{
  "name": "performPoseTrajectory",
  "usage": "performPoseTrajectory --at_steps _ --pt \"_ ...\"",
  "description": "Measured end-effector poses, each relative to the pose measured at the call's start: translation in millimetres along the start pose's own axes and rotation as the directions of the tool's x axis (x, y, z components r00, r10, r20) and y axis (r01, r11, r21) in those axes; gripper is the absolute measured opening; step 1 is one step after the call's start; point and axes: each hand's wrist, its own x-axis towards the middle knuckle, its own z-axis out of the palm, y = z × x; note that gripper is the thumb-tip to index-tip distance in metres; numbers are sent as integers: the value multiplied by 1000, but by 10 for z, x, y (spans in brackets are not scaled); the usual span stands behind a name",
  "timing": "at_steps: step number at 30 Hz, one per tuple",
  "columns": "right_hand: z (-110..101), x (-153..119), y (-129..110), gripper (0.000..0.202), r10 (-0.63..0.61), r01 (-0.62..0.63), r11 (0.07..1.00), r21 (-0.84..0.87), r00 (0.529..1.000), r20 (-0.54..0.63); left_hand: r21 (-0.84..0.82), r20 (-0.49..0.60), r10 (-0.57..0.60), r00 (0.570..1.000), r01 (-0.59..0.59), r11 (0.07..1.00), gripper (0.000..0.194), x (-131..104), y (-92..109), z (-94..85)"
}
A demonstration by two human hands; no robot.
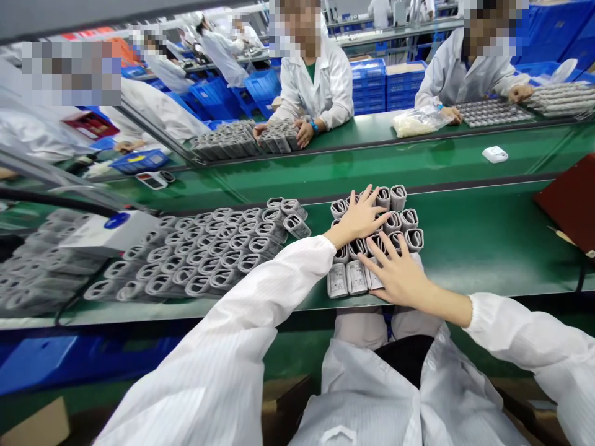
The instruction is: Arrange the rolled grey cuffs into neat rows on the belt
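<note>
In front of me a block of rolled grey fabric cuffs (414,240) stands in rows on the green work surface, most showing their coiled ends. My left hand (360,217) lies across the far rows, fingers spread and palm down. Nearer to me, my right hand (397,272) rests over the front right part of the block, its fingers also apart. Neither hand is closed round a cuff. Several cuffs in the front row, such as the printed cuff (357,277), show a flat face with dark markings. My hands hide part of the block.
A larger group of rolled cuffs (204,248) fills the left side, beside a white box with a blue button (116,230). A dark red panel (569,198) stands at the right. Opposite, a co-worker's hands (304,133) hold similar rolls. A small white device (495,154) lies beyond the divider.
</note>
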Motion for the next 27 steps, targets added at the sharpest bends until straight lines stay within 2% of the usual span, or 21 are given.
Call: performPoseTrajectory --at_steps 4,8,14,16,18,20,23,25,27 --pt "12 -233 -181 100 -10 10 1000 -11 1000 23 57 -56 101 993 -98 994 57 -202 140 -14" --pt "-51 -410 -319 102 -18 18 1000 11 998 55 56 -30 167 986 -165 985 67 -380 226 23" --pt "-109 -562 -424 93 -25 23 999 29 996 83 10 113 158 981 -160 987 68 -474 200 281" --pt "-112 -590 -426 94 -32 28 998 53 996 80 15 106 190 976 -193 981 72 -470 166 332" --pt "-113 -593 -404 96 -40 34 997 75 996 84 18 41 213 976 -214 977 74 -410 104 317" --pt "-117 -569 -367 99 -36 27 995 91 995 96 17 -53 156 986 -156 988 80 -281 4 256" --pt "-125 -504 -314 100 -10 -5 994 111 991 133 16 -166 -61 984 65 998 90 -25 -192 168" --pt "-133 -468 -296 100 -7 -12 993 120 988 157 8 -167 -167 972 171 985 89 104 -305 151" --pt "-143 -456 -296 98 -20 1 993 114 986 164 3 -146 -202 968 205 979 83 155 -367 160"
